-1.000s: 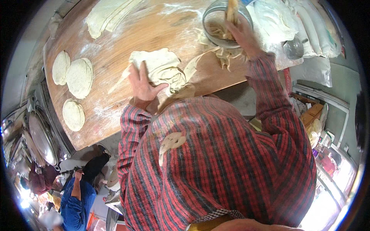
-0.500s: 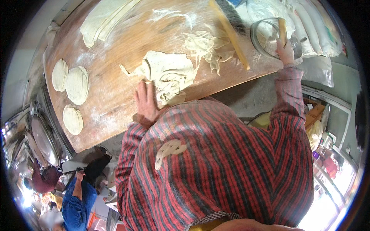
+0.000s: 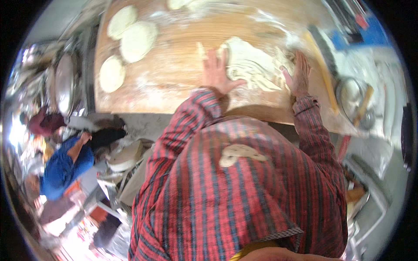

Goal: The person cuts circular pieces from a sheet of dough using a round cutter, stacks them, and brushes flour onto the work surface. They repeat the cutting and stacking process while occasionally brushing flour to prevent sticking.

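A pile of pale, floured dough scraps (image 3: 249, 61) lies on the wooden board (image 3: 174, 98) in front of me. At its left side my left hand (image 3: 219, 75) rests with fingers spread, the thumb touching the dough's lower edge. My right hand (image 3: 298, 77) is at the pile's right side, fingers apart and upright, close to the loose strips there. Neither hand grips anything. Round dough sheets in small stacks (image 3: 138, 41) lie to the left. At the right, a wooden-handled tool (image 3: 364, 104) lies across a round metal-rimmed sieve or bowl (image 3: 349, 93).
A long brush with a wooden back (image 3: 323, 71) lies along the board's right side. Plastic bags (image 3: 379, 78) sit beyond it. Large round metal lids or pans (image 3: 65, 85) stand left of the board. A person in blue (image 3: 67, 167) is at the lower left.
My right hand has let go of the wooden-handled tool and moved left to the dough pile. My left hand has spread beside the dough. The whole view has turned.
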### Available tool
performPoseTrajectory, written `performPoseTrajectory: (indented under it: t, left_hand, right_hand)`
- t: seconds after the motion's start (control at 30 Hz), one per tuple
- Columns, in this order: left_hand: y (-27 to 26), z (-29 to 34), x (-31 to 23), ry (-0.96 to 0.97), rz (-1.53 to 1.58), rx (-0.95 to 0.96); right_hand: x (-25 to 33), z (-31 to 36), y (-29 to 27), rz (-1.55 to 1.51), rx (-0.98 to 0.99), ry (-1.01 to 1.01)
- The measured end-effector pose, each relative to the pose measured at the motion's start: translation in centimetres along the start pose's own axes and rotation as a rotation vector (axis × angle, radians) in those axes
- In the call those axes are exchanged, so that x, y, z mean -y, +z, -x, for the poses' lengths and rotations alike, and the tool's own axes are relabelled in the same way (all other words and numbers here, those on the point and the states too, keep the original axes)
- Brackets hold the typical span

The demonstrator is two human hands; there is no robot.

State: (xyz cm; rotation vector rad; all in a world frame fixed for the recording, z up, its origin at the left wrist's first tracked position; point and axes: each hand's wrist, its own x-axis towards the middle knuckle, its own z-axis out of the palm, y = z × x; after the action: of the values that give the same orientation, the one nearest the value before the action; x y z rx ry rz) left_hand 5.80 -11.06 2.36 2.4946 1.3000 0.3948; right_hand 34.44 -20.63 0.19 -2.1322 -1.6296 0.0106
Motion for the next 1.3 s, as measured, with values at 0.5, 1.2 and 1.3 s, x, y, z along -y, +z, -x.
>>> performPoseTrajectory:
  t: [0.5,1.2,1.3]
  left_hand:
    - [-1.9,5.2,-0.2,0.067,0.228,0.149]
    - [-0.9,1.4,0.6,-0.139,0.149,-0.237]
    - [-1.0,0.7,1.4,-0.036,0.214,-0.259]
  right_hand:
    - [9.4,-0.3,-3.3,-0.366,0.338,0.026]
    - [15.9,-7.9,7.9,-0.641,0.424,-0.569]
    - [16.9,-5.8,8.2,-0.892,0.536,-0.317]
